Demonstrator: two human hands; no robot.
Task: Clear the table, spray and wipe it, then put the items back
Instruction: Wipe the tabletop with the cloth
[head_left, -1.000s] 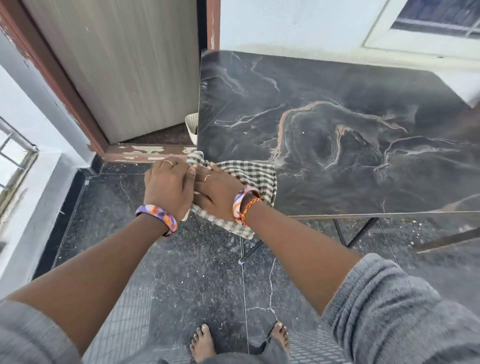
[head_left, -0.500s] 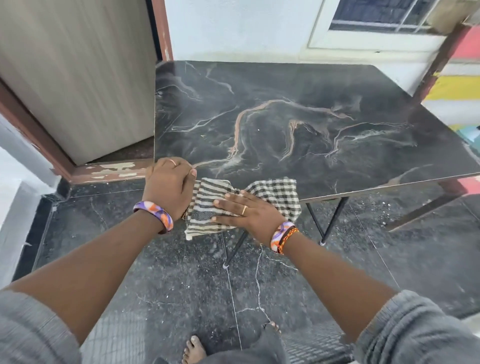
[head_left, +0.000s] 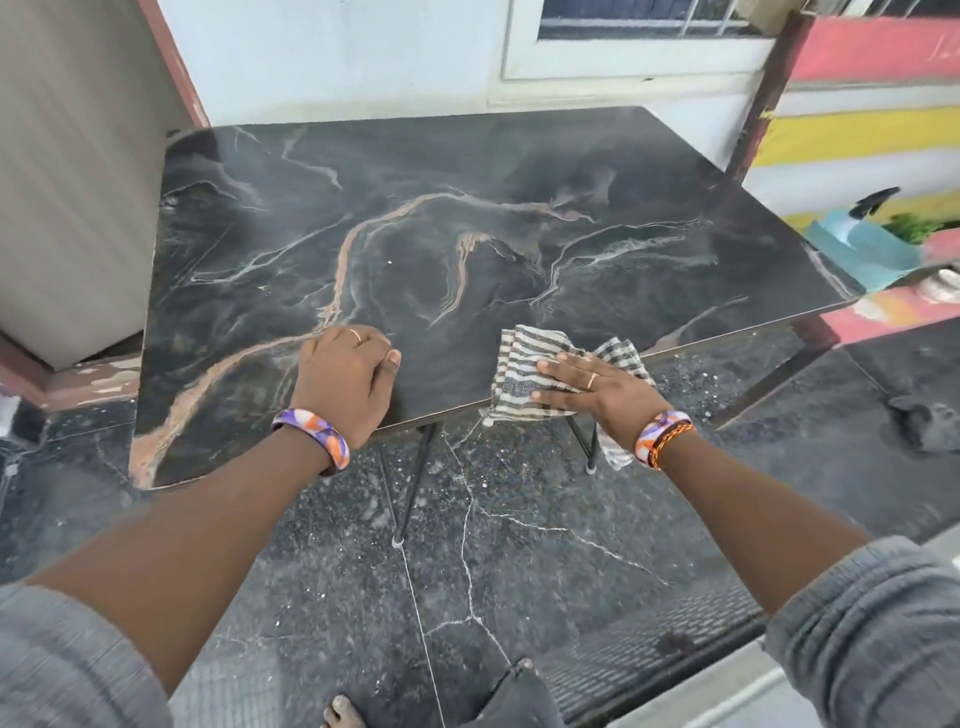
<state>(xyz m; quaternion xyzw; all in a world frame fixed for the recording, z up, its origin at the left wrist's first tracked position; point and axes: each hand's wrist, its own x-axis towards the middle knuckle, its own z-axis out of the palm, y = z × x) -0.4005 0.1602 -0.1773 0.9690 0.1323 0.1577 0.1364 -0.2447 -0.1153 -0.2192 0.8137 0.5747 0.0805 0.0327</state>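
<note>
The dark marble-patterned table (head_left: 467, 234) fills the middle of the view, with nothing standing on it. A checked, striped cloth (head_left: 524, 364) lies crumpled at the table's near edge and partly hangs over it. My right hand (head_left: 597, 395) presses flat on the cloth, fingers spread and pointing left. My left hand (head_left: 345, 379) rests on the near edge of the table, to the left of the cloth, fingers curled down against the top and holding nothing. Both wrists wear coloured bangles.
A wooden door (head_left: 67, 171) stands close to the table's left side. A white wall with a window (head_left: 649, 36) is behind it. A teal object (head_left: 862, 244) and bright striped surfaces lie at the right. A dark rag (head_left: 930, 421) lies on the floor.
My right hand has slid the cloth to the right along the near edge. My left hand has let go of the cloth and stays on the table edge. The view has turned right.
</note>
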